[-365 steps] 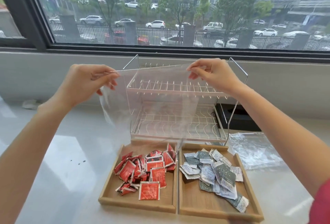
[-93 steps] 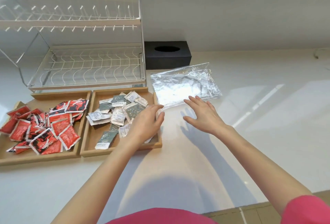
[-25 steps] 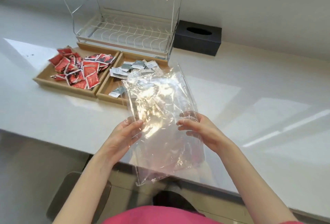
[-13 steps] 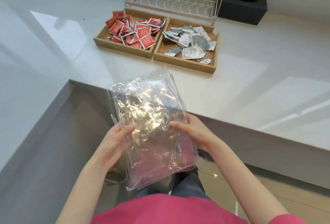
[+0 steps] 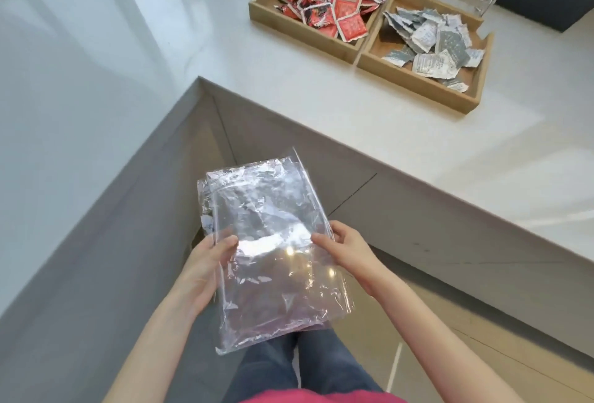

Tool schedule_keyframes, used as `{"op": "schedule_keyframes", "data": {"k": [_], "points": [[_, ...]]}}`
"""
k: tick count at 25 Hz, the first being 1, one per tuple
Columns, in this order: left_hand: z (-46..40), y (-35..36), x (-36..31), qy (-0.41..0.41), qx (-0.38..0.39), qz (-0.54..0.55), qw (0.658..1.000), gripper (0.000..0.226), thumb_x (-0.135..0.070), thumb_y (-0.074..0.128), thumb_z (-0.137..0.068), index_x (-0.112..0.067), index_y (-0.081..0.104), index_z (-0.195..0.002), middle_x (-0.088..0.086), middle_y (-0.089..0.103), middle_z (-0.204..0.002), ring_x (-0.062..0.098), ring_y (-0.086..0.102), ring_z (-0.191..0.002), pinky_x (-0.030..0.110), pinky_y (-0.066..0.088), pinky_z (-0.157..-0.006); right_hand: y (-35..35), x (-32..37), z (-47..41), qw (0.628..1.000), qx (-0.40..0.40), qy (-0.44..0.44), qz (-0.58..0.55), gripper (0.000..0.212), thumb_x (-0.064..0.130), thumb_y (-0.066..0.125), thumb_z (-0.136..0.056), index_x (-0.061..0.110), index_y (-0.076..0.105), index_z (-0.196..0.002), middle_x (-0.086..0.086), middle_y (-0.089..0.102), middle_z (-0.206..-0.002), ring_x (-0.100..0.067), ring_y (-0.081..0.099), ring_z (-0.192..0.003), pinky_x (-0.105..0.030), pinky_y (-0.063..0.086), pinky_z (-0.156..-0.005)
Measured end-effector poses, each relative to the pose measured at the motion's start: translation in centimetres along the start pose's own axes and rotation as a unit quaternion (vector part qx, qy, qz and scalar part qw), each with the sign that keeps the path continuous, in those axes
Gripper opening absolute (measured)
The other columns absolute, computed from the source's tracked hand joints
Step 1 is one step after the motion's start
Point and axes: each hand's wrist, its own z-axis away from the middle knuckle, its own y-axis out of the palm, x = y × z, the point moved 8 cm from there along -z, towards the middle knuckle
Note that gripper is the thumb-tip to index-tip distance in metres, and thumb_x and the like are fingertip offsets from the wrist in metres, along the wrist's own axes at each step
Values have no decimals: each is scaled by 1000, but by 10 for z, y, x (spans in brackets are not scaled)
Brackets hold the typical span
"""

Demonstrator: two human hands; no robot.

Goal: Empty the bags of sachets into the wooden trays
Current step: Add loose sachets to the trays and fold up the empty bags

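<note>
Two clear plastic bags, laid flat one on the other, are held in front of the body, off the tabletop and below its edge. The left hand is closed on their left margin, thumb on top; the right hand pinches the right margin between thumb and fingers. Each grip is therefore closed on the bags. No sachets are seen inside; the film appears empty, though glare hides part of it.

On the tabletop, well apart from the hands, two wooden trays stand touching side by side. The left tray holds red sachets; the right tray holds grey and white sachets. The emptying is judged complete; the step in hand appears to be the tidying away of the spent bags.

For this step, the bags are best kept flat and squared with edges aligned, air pressed out, and folded or carried by both margins, since the slick film is likely to slide apart under a one-sided grip. A check for sachets clinging inside is advised.

Printing is present on the sachets of both colours, but no brand or wording can be read. No legible marking is found on the bags.
</note>
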Motion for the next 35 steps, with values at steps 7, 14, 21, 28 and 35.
{"op": "schedule_keyframes", "data": {"k": [7,14,21,28,35], "points": [[-64,-50,49,-47,-115,-55,991,41,-9,42,-90,6,37,-129,16,49,-126,31,48,-114,39,36,-100,37,-50,-86,990,26,71,115,21,24,49,-89,15,52,-108,5,53,-75,-8,49,-61,-23,44,-59],[-140,-87,115,-94,-178,-135,970,38,-5,42,-87,-6,39,-125,4,55,-81,13,53,-58,16,41,-42,78,-134,-183,971,67,112,202,38,32,44,-92,10,47,-122,-6,56,-98,-21,54,-88,-33,43,-73],[-217,-135,190,-125,-242,-114,955,56,3,46,-83,-7,24,-134,11,54,-90,20,56,-69,22,48,-59,120,-203,-288,960,53,120,248,42,21,55,-83,11,42,-122,-2,59,-87,-32,62,-99,-41,49,-90],[-308,-158,226,-121,-208,-228,943,61,-10,53,-85,-6,23,-138,18,44,-137,33,47,-120,36,39,-96,145,-251,-388,929,60,114,347,41,20,54,-82,8,44,-120,-21,61,-114,-38,60,-103,-48,50,-90],[-371,-164,238,-140,-133,-356,914,50,-20,48,-87,-11,35,-134,15,45,-136,30,51,-113,31,40,-92,158,-260,-438,892,69,117,431,36,28,46,-89,3,47,-115,-19,59,-116,-35,61,-100,-42,48,-94]]}}
